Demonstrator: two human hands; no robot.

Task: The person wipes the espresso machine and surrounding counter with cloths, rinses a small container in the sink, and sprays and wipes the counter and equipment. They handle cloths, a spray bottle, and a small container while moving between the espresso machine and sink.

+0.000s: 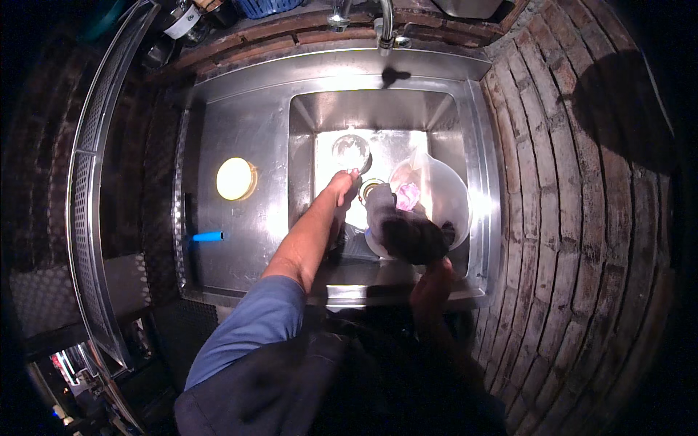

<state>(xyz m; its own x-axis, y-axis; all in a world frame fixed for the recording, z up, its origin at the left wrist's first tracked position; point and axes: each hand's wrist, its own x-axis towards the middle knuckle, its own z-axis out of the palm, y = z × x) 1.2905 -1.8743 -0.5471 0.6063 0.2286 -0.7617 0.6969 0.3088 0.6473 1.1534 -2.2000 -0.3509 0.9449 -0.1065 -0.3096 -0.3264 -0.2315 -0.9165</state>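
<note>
My left hand [342, 184] reaches into the stainless steel sink [376, 106], its fingers closed at the near edge of a small round, shiny vessel [350, 151]. At the lower right, in shadow, my right hand [434, 280] meets the near end of a dark grey, cloth-like item [411, 234]; its fingers are too dark to make out. That item partly covers a large translucent plastic container [450, 191]. Something pink and crumpled [408, 196] shows at the container. Between the hands lies the round sink drain [371, 188], partly hidden.
On the steel drainboard to the left stand a round pale-yellow item [234, 179] and a bright blue tube-like handle [208, 236]. A metal faucet [386, 32] overhangs the sink's back edge. A brick wall [545, 191] borders the right side, and a perforated metal rack [87, 191] runs along the left.
</note>
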